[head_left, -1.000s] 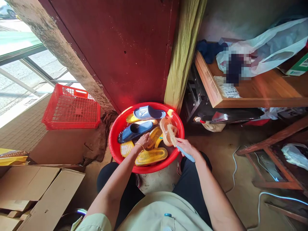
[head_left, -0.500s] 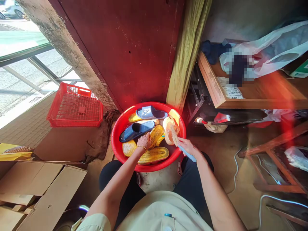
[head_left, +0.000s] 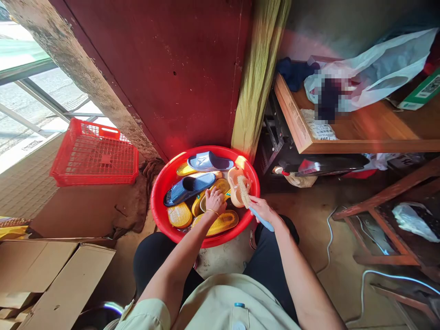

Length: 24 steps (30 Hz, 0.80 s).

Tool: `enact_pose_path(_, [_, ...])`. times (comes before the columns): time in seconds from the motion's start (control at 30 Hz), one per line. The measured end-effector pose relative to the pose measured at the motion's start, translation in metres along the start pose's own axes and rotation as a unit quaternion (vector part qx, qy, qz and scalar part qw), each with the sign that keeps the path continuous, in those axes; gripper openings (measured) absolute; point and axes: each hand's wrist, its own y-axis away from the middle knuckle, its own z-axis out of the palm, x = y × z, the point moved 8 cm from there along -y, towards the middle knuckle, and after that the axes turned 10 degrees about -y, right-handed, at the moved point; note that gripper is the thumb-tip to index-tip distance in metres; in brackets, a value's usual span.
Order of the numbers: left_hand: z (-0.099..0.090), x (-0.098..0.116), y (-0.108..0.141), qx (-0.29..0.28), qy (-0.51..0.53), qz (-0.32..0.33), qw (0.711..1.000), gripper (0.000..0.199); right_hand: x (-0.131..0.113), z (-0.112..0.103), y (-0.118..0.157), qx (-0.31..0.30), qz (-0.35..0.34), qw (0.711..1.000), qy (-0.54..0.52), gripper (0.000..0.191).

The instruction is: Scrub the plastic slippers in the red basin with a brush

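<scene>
A large red basin (head_left: 158,183) in front of me holds several slippers in water. My right hand (head_left: 263,211) is closed around the blue handle of a scrubbing brush (head_left: 244,190), whose pale bristles are over a peach slipper (head_left: 235,176) at the basin's right side. In the middle, my left hand (head_left: 215,201) has its fingers curled onto a yellow slipper (head_left: 222,185), partly covering it. Another yellow slipper (head_left: 225,222) lies below that hand, and one more yellow slipper (head_left: 179,215) is at left. Two blue slippers (head_left: 190,188) rest toward the back.
To the left sit a red plastic crate (head_left: 98,153) and open cardboard boxes (head_left: 68,284). Behind the basin stands a dark red door panel (head_left: 165,73). At right are a wooden drawer (head_left: 357,145) with a plastic bag, a wooden frame (head_left: 388,215) and a cable (head_left: 364,288) on the floor.
My left hand has moved right across the yellow slippers, and those around it have shifted. The brush stays in my right hand by the peach slipper. The view has swung slightly right.
</scene>
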Motion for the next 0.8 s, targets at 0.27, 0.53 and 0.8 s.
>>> enact_pose_path(0.27, [-0.047, -0.038, 0.018, 0.069, 0.120, -0.071, 0.988, 0.037, 0.009, -0.007, -0.005, 0.033, 0.013, 0.999, 0.008, 0.052])
enact_pose_path(0.53, [-0.106, -0.096, 0.076, 0.172, 0.246, -0.124, 0.946, 0.034, 0.010, -0.003, 0.005, 0.073, 0.011, 0.997, 0.039, 0.062])
enact_pose_path(0.8, [-0.035, -0.138, 0.096, 0.165, 0.579, -0.267, 0.753, 0.046, -0.036, 0.116, 0.026, -0.028, -0.129, 0.946, 0.298, 0.050])
